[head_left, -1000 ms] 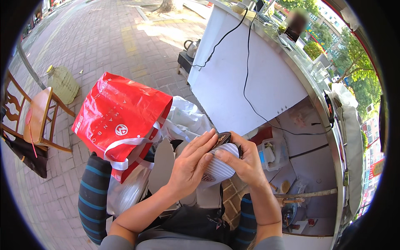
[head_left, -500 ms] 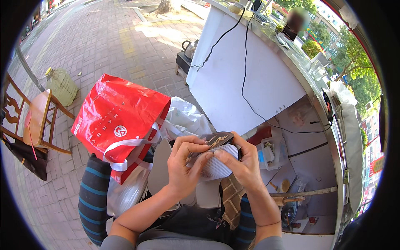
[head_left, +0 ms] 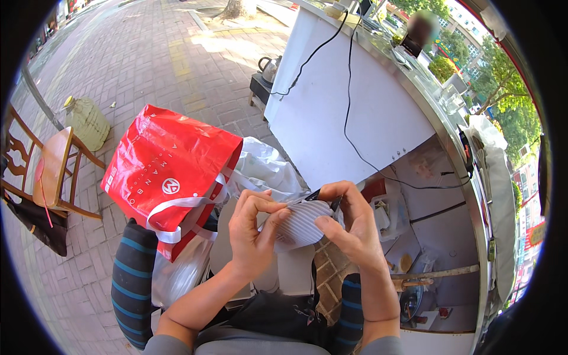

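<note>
Between my two hands, over my lap, is a rounded piece of cloth with grey and white diagonal stripes and a dark edge at its far side. I cannot tell exactly what kind of article it is. My left hand pinches its left edge between thumb and bent fingers. At the opposite side, my right hand curls its fingers over the dark far edge, with the thumb near the striped face. The cloth's other side is turned away from view.
A red shopping bag stands at the left beside white plastic bags. Further left is a wooden chair. A white counter with hanging black cables rises ahead on the right, its lower shelf holding a clear plastic box.
The dark face with a gold pattern, visible before at the top, has turned out of sight. My right fingers have lifted and curled, and the right thumb has shifted along the striped cloth.
</note>
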### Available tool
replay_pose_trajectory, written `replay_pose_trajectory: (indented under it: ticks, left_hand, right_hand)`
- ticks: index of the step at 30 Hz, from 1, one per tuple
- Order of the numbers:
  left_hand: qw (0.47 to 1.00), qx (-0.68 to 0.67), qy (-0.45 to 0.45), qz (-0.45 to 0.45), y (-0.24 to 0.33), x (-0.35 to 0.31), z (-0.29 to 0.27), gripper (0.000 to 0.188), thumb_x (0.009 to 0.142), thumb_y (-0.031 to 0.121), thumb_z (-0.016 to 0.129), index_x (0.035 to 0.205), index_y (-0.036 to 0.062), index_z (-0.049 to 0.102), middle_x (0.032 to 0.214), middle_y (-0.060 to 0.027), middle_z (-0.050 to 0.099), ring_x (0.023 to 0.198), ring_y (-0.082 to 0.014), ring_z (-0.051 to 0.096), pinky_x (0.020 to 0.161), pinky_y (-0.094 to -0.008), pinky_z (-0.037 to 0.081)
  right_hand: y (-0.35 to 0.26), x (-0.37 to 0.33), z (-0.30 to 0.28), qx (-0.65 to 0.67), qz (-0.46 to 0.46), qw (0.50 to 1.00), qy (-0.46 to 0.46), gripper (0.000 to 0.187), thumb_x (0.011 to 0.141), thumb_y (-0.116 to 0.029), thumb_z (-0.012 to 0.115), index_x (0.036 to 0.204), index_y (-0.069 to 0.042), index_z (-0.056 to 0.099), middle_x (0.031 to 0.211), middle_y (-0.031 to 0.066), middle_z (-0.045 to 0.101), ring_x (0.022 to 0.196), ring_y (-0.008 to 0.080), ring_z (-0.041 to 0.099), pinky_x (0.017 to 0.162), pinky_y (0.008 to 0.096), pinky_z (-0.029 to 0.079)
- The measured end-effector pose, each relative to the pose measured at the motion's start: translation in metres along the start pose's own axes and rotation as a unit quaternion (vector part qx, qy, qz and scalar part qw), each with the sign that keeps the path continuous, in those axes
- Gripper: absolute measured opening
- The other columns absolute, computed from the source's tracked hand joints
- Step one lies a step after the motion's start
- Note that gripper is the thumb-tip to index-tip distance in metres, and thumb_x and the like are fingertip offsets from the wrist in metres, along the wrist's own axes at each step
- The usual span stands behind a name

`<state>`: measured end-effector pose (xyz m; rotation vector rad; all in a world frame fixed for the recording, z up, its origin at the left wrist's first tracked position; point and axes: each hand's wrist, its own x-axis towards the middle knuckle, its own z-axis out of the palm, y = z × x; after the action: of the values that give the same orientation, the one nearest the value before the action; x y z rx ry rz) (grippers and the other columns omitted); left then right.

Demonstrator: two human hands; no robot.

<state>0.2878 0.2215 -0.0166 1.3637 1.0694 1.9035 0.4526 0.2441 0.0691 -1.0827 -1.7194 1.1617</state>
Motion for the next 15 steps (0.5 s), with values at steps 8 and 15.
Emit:
replay_pose_trajectory:
  ticks: [8,15]
  left_hand:
    - [0.995,-0.055,-0.061,-0.057,0.004,0.003,-0.007,0.019,0.084,-0.002,0.070,0.102,-0.0009,0.063,0.099,-0.0088,0.062,0.098,-0.0202,0.059,0.096,-0.0328,0.044]
    - [0.991,0.065,-0.102,0.049,0.009,0.008,-0.005,0.035,0.079,0.001,0.076,0.114,0.0041,0.070,0.105,-0.0101,0.065,0.093,-0.0181,0.062,0.080,-0.0286,0.050]
  right_hand:
    - [-0.008,-0.002,-0.006,-0.112,-0.052,0.992,-0.001,0.014,0.078,-0.005,0.068,0.090,-0.001,0.061,0.088,0.0047,0.062,0.083,0.0127,0.058,0.079,0.0278,0.046]
    - [-0.011,-0.005,0.002,-0.123,-0.062,0.990,-0.020,0.012,0.074,-0.003,0.064,0.085,-0.003,0.057,0.083,0.0042,0.056,0.082,0.0142,0.054,0.104,0.0387,0.038]
